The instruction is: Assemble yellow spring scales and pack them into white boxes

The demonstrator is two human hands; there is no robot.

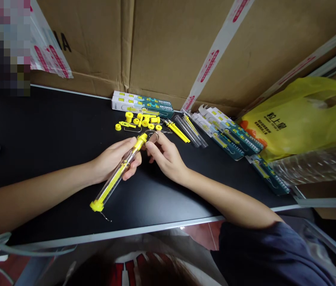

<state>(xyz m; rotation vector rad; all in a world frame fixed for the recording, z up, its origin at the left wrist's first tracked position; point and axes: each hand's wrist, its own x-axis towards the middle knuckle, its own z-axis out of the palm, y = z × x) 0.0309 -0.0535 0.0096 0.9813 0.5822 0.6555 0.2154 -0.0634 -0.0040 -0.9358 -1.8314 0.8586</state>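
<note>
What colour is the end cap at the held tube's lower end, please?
The end cap is yellow, seen in the head view.

There is room to pass over the table (51, 131) left of the yellow parts (146, 121), beyond the left forearm (60, 182). Boxes (142, 105) and cardboard (162, 47) block the back; tubes (189, 133), more boxes (229, 131) and a plastic bag (302, 115) obstruct the right.

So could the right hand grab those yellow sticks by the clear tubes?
Probably yes: the yellow sticks lie just beyond the right hand and nothing seems between, though it seems busy with the metal hook.
</note>
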